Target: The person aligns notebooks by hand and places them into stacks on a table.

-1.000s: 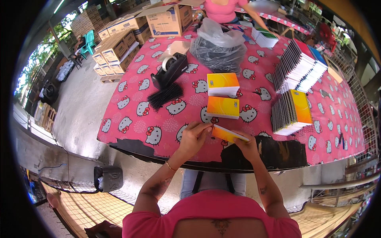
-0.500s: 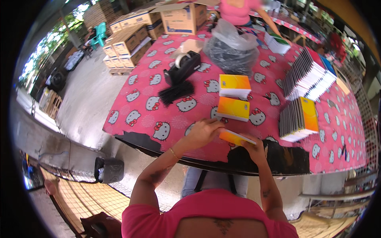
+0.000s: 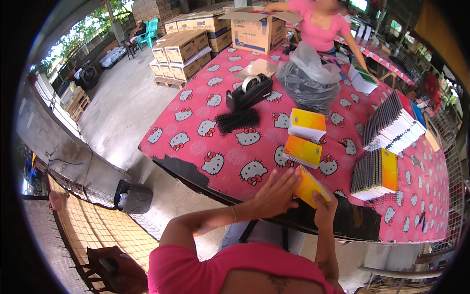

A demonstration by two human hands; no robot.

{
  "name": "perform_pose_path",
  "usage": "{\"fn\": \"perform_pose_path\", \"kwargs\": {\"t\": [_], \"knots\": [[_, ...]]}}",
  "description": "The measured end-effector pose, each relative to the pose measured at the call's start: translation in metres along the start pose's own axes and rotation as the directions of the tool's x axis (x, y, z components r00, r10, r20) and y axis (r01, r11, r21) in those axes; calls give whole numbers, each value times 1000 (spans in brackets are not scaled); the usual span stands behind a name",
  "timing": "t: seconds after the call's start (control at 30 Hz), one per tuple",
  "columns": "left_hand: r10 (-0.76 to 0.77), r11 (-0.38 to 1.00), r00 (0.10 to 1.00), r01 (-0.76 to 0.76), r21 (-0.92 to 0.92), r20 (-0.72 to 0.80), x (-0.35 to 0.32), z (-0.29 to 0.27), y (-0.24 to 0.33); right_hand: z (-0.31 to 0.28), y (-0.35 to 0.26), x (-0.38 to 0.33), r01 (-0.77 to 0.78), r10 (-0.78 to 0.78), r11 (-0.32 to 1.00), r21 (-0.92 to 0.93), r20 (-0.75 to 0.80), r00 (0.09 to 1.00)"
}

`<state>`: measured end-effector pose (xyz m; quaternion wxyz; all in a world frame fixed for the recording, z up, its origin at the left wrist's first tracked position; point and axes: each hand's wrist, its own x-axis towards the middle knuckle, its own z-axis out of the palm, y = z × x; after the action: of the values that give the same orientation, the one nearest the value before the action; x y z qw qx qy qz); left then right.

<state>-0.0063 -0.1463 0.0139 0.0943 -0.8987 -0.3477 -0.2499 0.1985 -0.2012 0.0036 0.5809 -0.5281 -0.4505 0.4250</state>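
Note:
My right hand grips a small yellow-orange notebook by its lower right side, thumb on the cover. The notebook is tilted above the table's near edge. My left hand lies with outstretched fingers along its left edge, touching it. Just beyond are two small piles of similar yellow pads, a nearer pile and a farther pile. Farther left lies a bundle of black binding coils, next to a black tape dispenser with a white roll.
The table has a pink patterned cover, torn at its near edge. Spiral notebooks stand at right in a yellow row and a larger row. A filled plastic bag and an open carton stand behind. Across the table, a person reaches toward notebooks.
The notebook has turned from nearly level to a steeper slant. My left hand has flattened from a pinch to straight fingers along its edge. The view has shifted.

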Motion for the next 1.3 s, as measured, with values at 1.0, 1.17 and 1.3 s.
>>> {"fn": "perform_pose_path", "kwargs": {"t": [1.0,1.17,1.3], "knots": [[46,974,995,-63,-217,-83,18,3,27,-6,-25,6,-81,79,996,20,96,992],[53,963,990,-17,-269,128,38,-17,10,-14,0,18,63,-42,993,-104,190,981],[249,953,787,-97,-286,565,63,-24,-11,-14,22,17,52,-9,987,-153,268,963]]}}
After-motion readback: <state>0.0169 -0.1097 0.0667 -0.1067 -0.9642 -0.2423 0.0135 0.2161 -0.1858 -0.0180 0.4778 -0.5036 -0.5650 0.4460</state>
